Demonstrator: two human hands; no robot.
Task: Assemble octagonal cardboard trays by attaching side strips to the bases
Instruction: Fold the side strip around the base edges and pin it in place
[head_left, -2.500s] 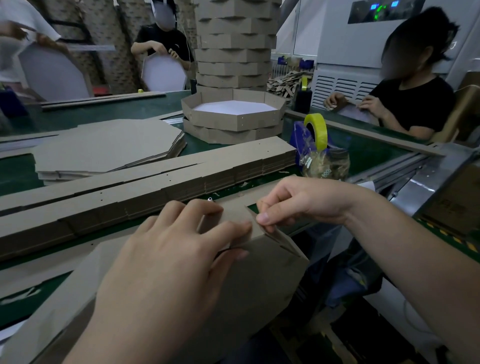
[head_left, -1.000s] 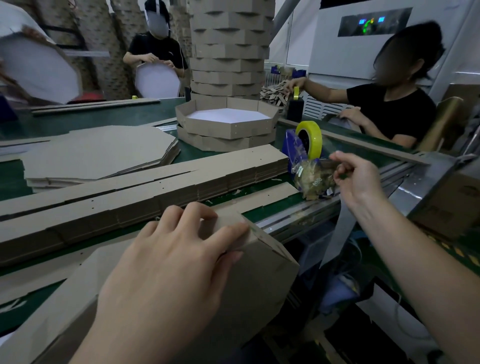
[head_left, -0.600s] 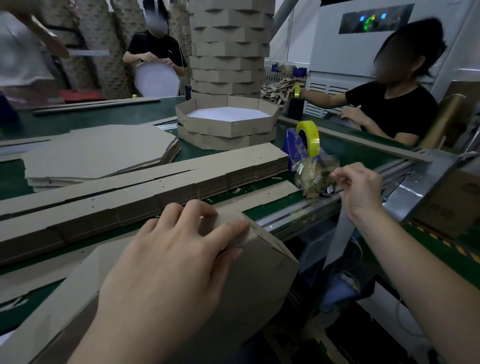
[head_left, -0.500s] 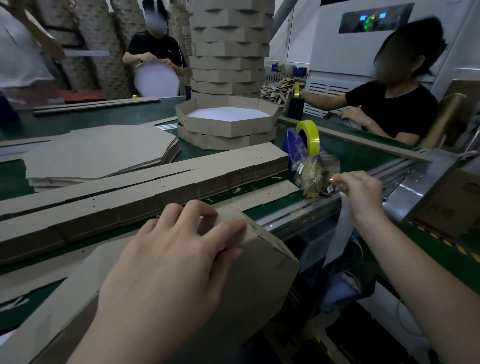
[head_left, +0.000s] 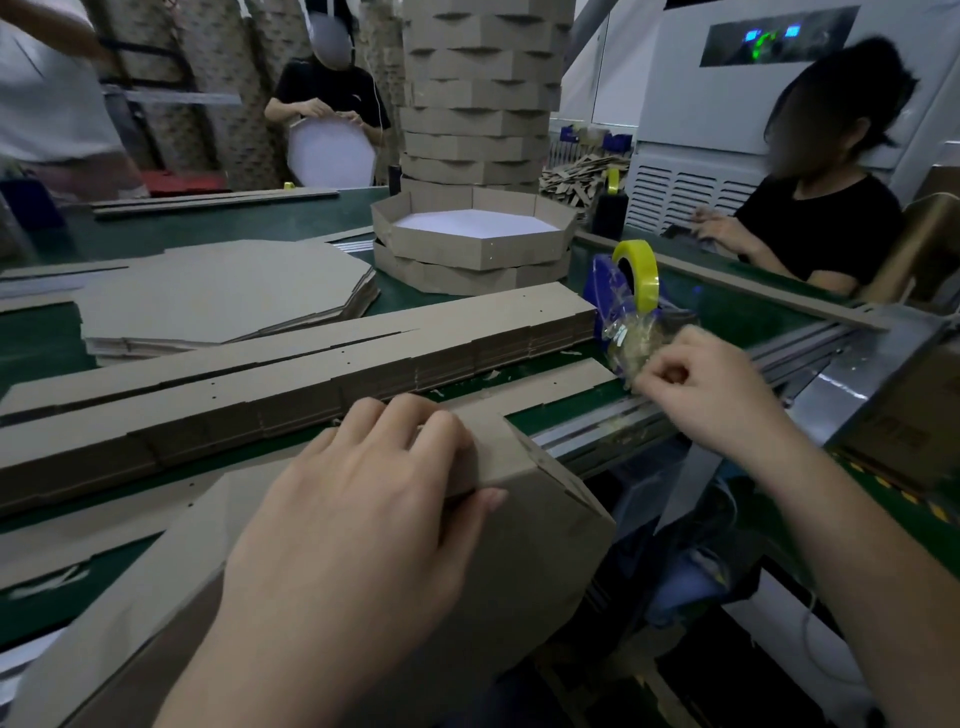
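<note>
Two hands are busy, but only one has moved. The left hand (head_left: 358, 525) is where it was. Its fingers curl over the top of the side strip (head_left: 493, 447) and its thumb presses on the outer face. That keeps the strip bent round the corner of the base (head_left: 519, 571), which lies under the palm and sticks out past the table (head_left: 550, 418). A moment ago the right hand (head_left: 711, 389) was right beside those left fingers, pinching the same corner. Now it is well away to their right, just in front of the blue tape holder (head_left: 602, 291) with the yellow roll (head_left: 636, 265). Its fingers are curled tight together, and they seem to pinch the top of a pale piece of tape (head_left: 688, 483) that hangs down below them. I think this means the corner is folded and ready, and the tape is being fetched to stick it. The next job is likely to bring the tape back to the left fingertips and press it over the join. If the left hand lets go first, the strip may spring open.
</note>
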